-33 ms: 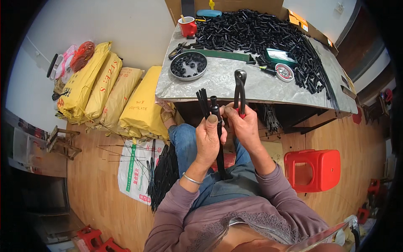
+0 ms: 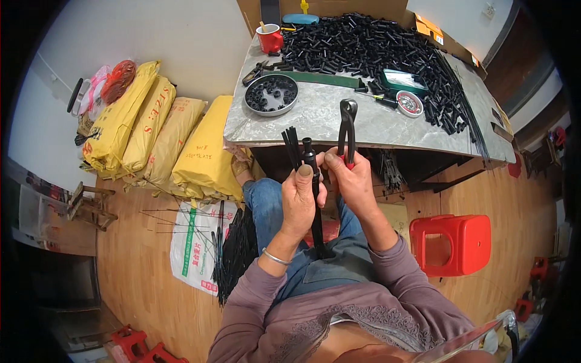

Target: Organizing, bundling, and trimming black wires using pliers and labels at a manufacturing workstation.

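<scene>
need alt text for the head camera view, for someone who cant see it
A seated person's left hand grips a bundle of thin black rods while the right hand holds pincers upright beside it. Ahead, a grey table carries heaped black tubes and a red mug.

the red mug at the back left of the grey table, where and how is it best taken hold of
Probably by the body of the red ceramic mug, with fingers wrapped round its side from the front, the seated person's side. It stands upright near the back left corner of the grey stone-topped table, something sticks up out of its open mouth, and black plastic tubes crowd its right, so the front stays freest.
</scene>
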Tool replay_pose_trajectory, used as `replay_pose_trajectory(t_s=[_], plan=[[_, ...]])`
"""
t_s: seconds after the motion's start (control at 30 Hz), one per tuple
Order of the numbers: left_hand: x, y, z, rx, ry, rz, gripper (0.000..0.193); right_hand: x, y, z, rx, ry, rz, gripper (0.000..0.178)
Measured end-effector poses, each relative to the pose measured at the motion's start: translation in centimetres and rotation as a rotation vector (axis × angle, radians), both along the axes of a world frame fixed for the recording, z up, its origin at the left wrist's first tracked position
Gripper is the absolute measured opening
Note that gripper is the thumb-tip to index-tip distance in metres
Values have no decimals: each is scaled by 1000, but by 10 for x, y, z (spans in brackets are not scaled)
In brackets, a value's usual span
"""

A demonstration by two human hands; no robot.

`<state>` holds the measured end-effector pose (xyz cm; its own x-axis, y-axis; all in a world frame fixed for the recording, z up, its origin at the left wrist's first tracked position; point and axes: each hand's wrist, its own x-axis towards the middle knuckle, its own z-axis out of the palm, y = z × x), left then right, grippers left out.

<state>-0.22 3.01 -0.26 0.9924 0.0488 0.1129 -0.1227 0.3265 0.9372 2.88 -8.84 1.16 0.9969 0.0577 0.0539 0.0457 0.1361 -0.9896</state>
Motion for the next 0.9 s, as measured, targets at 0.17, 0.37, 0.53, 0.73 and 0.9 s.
replay_pose_trajectory(t_s=[0.17,0.37,0.53,0.73,0.9], plan=[[2,5,-2,-12,44,2,60,-7,-6,-2,234,137,200,17],[3,4,0,22,-1,2,59,-18,2,11,246,95,253,17],[3,2,2,23,-12,23,59,-18,0,8,208,95,250,17],[3,3,3,20,-19,31,56,-17,-1,0,178,72,263,16],[2,3,2,18,-21,24,55,-18,0,0,179,88,246,17]])
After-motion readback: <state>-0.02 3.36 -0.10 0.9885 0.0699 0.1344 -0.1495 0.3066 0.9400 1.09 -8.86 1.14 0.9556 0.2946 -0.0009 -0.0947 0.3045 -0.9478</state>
